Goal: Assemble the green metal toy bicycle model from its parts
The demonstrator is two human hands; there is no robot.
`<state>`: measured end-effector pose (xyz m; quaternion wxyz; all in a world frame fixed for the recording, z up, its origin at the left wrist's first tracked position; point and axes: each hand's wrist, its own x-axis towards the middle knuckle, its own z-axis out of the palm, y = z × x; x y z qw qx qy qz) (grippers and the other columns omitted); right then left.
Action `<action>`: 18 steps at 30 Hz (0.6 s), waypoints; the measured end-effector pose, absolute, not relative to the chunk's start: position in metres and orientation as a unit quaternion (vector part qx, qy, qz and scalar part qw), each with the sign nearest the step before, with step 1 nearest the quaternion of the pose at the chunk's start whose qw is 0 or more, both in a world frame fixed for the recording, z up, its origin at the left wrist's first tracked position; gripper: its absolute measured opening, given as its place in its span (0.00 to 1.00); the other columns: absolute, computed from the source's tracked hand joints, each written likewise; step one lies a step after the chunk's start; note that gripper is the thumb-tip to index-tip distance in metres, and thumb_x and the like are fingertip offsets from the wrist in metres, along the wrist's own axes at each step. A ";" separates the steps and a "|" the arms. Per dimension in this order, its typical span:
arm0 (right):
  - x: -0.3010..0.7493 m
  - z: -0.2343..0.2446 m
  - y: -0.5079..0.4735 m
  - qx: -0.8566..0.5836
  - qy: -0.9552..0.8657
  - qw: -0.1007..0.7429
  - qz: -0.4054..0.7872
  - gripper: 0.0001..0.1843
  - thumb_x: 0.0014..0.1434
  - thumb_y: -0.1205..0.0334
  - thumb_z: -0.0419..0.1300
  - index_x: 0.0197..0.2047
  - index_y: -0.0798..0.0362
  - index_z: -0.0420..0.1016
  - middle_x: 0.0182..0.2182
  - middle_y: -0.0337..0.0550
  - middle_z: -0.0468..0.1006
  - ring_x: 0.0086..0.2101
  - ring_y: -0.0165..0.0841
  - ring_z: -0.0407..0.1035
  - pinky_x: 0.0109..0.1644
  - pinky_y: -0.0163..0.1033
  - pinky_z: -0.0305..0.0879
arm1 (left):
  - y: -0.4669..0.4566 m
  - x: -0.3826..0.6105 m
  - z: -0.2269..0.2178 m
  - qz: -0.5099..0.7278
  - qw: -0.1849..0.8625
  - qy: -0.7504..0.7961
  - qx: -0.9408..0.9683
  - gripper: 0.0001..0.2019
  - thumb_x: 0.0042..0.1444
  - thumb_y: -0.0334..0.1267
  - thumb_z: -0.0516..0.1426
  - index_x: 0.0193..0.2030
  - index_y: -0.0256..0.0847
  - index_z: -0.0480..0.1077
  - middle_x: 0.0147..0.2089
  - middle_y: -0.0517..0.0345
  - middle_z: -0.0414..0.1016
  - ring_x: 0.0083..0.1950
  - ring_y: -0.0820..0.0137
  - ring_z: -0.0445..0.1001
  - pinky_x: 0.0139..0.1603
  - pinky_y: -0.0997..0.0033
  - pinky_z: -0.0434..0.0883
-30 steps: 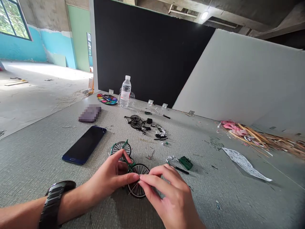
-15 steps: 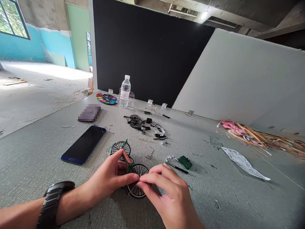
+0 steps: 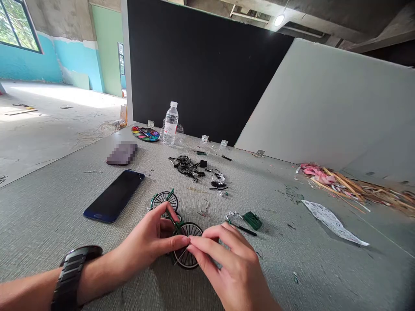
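Note:
A small green model bicycle (image 3: 175, 218) with black spoked wheels lies on the grey table (image 3: 292, 255) in front of me. My left hand (image 3: 147, 242), with a dark watch on its wrist, grips the frame at the near wheel. My right hand (image 3: 227, 263) pinches a tiny part I cannot make out against that wheel's hub, fingertip to fingertip with the left. The far wheel (image 3: 164, 199) sticks out beyond my left hand.
A dark phone (image 3: 114, 196) lies left of the model. Loose black bicycle parts (image 3: 194, 169), a green part (image 3: 253, 220) with a thin screwdriver (image 3: 241, 228), a water bottle (image 3: 170, 124), a paint palette (image 3: 145, 134) and a pile of strips (image 3: 343, 183) lie farther off.
Nothing has visibly changed apart from tiny shifts of my fingertips at the wheel hub.

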<state>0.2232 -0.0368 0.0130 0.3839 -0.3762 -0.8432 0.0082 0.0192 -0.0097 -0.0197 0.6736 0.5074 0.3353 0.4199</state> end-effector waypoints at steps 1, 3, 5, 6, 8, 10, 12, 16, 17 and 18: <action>0.223 0.013 -0.037 -0.376 -0.843 0.384 0.007 0.09 0.69 0.66 0.62 0.44 0.47 0.85 0.31 0.41 0.80 0.31 0.35 0.72 0.37 0.41 0.71 | -0.009 0.019 -0.021 0.421 0.672 0.334 0.509 0.29 0.51 0.54 0.72 0.40 0.43 0.58 0.25 0.69 0.70 0.25 0.76 0.62 0.27 0.75 0.54; 0.224 0.014 -0.036 -0.373 -0.844 0.385 0.007 0.09 0.69 0.66 0.62 0.44 0.48 0.85 0.31 0.41 0.80 0.32 0.35 0.72 0.37 0.40 0.71 | -0.008 0.019 -0.024 0.422 0.675 0.330 0.508 0.29 0.51 0.53 0.73 0.40 0.43 0.58 0.25 0.69 0.70 0.25 0.77 0.62 0.27 0.75 0.54; 0.224 0.014 -0.037 -0.369 -0.846 0.385 0.004 0.09 0.69 0.66 0.62 0.45 0.48 0.85 0.32 0.41 0.80 0.32 0.35 0.72 0.37 0.40 0.71 | -0.008 0.018 -0.026 0.424 0.678 0.325 0.505 0.29 0.50 0.52 0.73 0.39 0.44 0.57 0.25 0.68 0.71 0.25 0.77 0.63 0.26 0.76 0.55; 0.225 0.014 -0.037 -0.368 -0.847 0.384 0.002 0.09 0.69 0.66 0.62 0.45 0.48 0.85 0.32 0.41 0.81 0.32 0.35 0.72 0.37 0.41 0.71 | -0.008 0.018 -0.026 0.425 0.679 0.325 0.503 0.29 0.50 0.52 0.73 0.39 0.44 0.57 0.25 0.68 0.71 0.25 0.77 0.64 0.26 0.76 0.55; 0.225 0.014 -0.037 -0.364 -0.850 0.382 -0.003 0.09 0.69 0.66 0.62 0.45 0.48 0.85 0.32 0.41 0.81 0.32 0.35 0.72 0.37 0.41 0.71 | -0.009 0.018 -0.026 0.425 0.681 0.324 0.501 0.29 0.51 0.51 0.73 0.39 0.44 0.57 0.24 0.69 0.71 0.24 0.77 0.64 0.26 0.76 0.55; 0.226 0.013 -0.038 -0.362 -0.852 0.378 -0.005 0.09 0.69 0.65 0.62 0.45 0.48 0.85 0.32 0.41 0.81 0.31 0.35 0.72 0.38 0.42 0.70 | -0.010 0.019 -0.026 0.423 0.685 0.320 0.500 0.28 0.52 0.51 0.73 0.39 0.44 0.57 0.25 0.68 0.71 0.24 0.77 0.64 0.26 0.76 0.55; 0.226 0.014 -0.038 -0.362 -0.852 0.379 -0.012 0.09 0.69 0.66 0.62 0.45 0.48 0.85 0.32 0.41 0.81 0.31 0.35 0.71 0.38 0.42 0.70 | -0.010 0.019 -0.025 0.422 0.686 0.316 0.501 0.29 0.51 0.52 0.73 0.39 0.44 0.57 0.25 0.68 0.72 0.25 0.77 0.65 0.27 0.76 0.56; 0.226 0.016 -0.038 -0.355 -0.854 0.378 -0.038 0.09 0.69 0.67 0.62 0.44 0.49 0.85 0.31 0.41 0.81 0.31 0.34 0.70 0.37 0.42 0.68 | -0.010 0.018 -0.024 0.424 0.684 0.316 0.502 0.29 0.51 0.52 0.73 0.40 0.43 0.57 0.26 0.67 0.73 0.27 0.76 0.66 0.28 0.75 0.57; 0.225 0.016 -0.038 -0.352 -0.856 0.377 -0.046 0.09 0.69 0.67 0.61 0.43 0.50 0.85 0.31 0.41 0.81 0.30 0.34 0.70 0.37 0.42 0.67 | -0.010 0.018 -0.024 0.424 0.685 0.315 0.502 0.28 0.52 0.52 0.73 0.40 0.43 0.57 0.27 0.67 0.73 0.27 0.75 0.67 0.28 0.75 0.58; 0.225 0.016 -0.038 -0.350 -0.857 0.375 -0.053 0.09 0.69 0.68 0.61 0.43 0.50 0.85 0.31 0.41 0.81 0.30 0.34 0.70 0.37 0.42 0.67 | -0.010 0.018 -0.024 0.423 0.685 0.314 0.502 0.28 0.52 0.51 0.73 0.40 0.43 0.57 0.27 0.66 0.74 0.27 0.75 0.67 0.29 0.75 0.58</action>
